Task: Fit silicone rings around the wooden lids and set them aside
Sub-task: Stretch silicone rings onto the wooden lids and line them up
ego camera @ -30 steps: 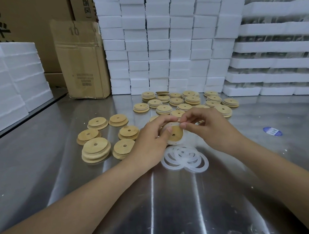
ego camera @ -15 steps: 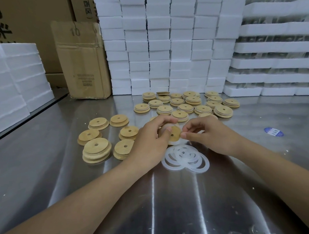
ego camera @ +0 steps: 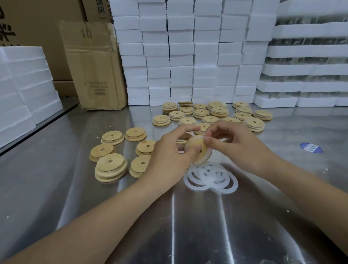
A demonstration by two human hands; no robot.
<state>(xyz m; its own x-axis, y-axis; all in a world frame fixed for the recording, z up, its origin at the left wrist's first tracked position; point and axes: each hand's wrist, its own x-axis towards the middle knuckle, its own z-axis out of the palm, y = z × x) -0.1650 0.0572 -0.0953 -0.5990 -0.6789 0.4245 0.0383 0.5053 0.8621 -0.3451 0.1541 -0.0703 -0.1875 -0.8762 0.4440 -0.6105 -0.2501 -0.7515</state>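
Left hand (ego camera: 170, 152) and right hand (ego camera: 234, 142) are pinching a lid (ego camera: 197, 148), seating its ring (ego camera: 208, 160), while loose rings (ego camera: 209, 177) and many lids (ego camera: 210, 119) are lying nearby, likely awaiting fitting.

On the table (ego camera: 51, 198), the left hand (ego camera: 170, 154) and right hand (ego camera: 238, 144) held a lid (ego camera: 197, 150) between them near the middle, just above and behind the rings (ego camera: 209, 177), which lay piled overlapping on the surface. The left lids (ego camera: 114, 155) sat left of the hands, and the far lids (ego camera: 212, 114) lay behind them. Along the far edge stood a box (ego camera: 94, 65) at the left, blocks (ego camera: 195, 46) in the middle and trays (ego camera: 314, 49) at the right. Slabs (ego camera: 15, 89) lined the left edge. A sticker (ego camera: 310, 147) lay well apart to the right.
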